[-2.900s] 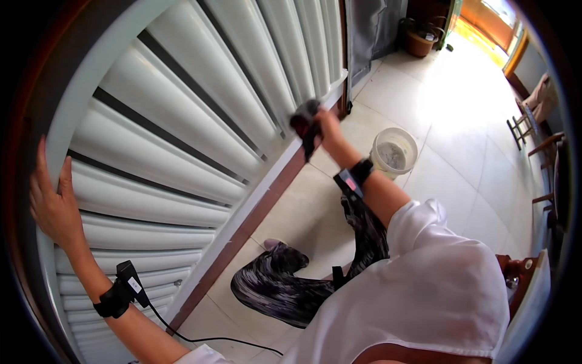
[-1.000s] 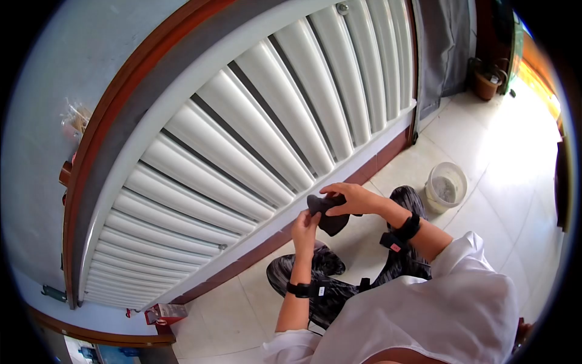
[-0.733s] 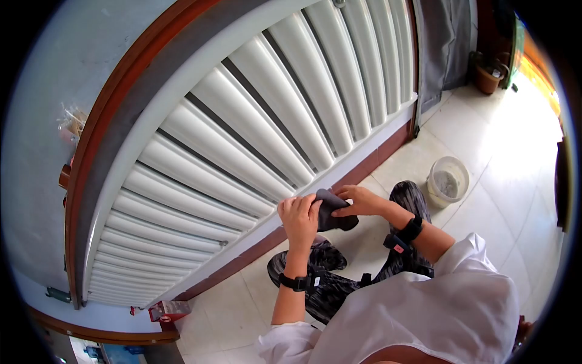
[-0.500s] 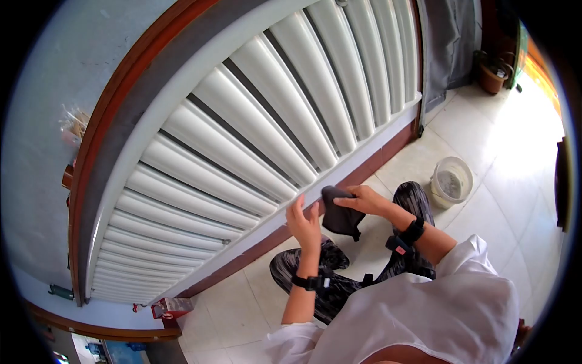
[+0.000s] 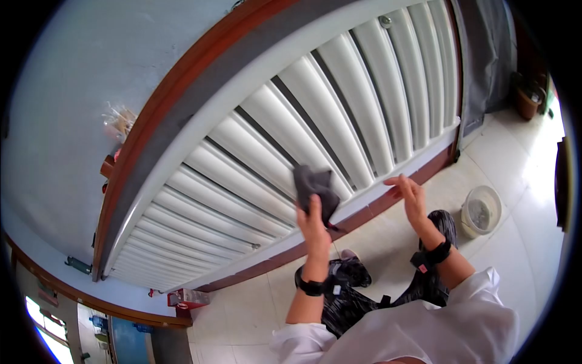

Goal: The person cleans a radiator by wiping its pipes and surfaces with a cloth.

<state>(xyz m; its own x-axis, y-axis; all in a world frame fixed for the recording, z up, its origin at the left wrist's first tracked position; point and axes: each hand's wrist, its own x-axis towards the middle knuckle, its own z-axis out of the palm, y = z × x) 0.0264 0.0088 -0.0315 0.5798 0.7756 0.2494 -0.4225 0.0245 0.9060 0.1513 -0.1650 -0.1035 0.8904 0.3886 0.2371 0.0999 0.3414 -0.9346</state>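
Note:
A dark grey cloth (image 5: 317, 187) hangs from my left hand (image 5: 313, 229), its fingers closed on the lower edge and thumb showing in front. The cloth is in front of the lower part of a white radiator (image 5: 309, 91) with many rounded columns; whether it touches them I cannot tell. My right hand (image 5: 413, 200) is apart from the cloth, off to the right near the radiator's bottom edge. Its fingers are stretched out and it holds nothing. Both wrists carry black straps.
A whitish bucket (image 5: 482, 211) stands on the tiled floor (image 5: 242, 309) to the right. At the wall's foot on the left sits a red box (image 5: 189, 298). A brown wooden frame (image 5: 163, 91) borders the radiator recess. Behind, a plant pot (image 5: 526, 104) stands by the doorway.
The cloth has passed from my right hand to my left hand and is now higher, in front of the radiator. My right hand has moved away to the right, emptied. The view has shifted.

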